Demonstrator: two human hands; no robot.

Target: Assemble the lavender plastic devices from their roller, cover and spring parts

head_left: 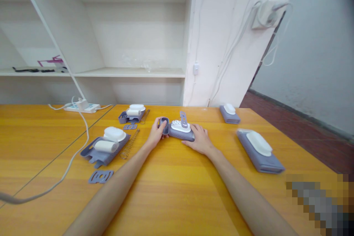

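In the head view, my left hand (156,132) is closed round a small grey cup-shaped end piece (165,127), its dark hollow side turned towards me. Right against it lies a grey box-like casing (181,135) with a textured side. My right hand (201,138) grips the casing's right end, thumb along the near side. On top of the casing rests a white oval part (179,128). A coil of thin wire, which looks like a spring (175,122), and a slotted grey plate (183,119), tilted up, lie over the white part.
To the left are two sets of grey casings (103,156) with white rollers (106,146), springs (130,145) and slotted plates (101,177). Two casings with white ovals (259,143) stand right. A cable (83,147) runs from a power strip (83,107). A pixelated patch covers the lower right.
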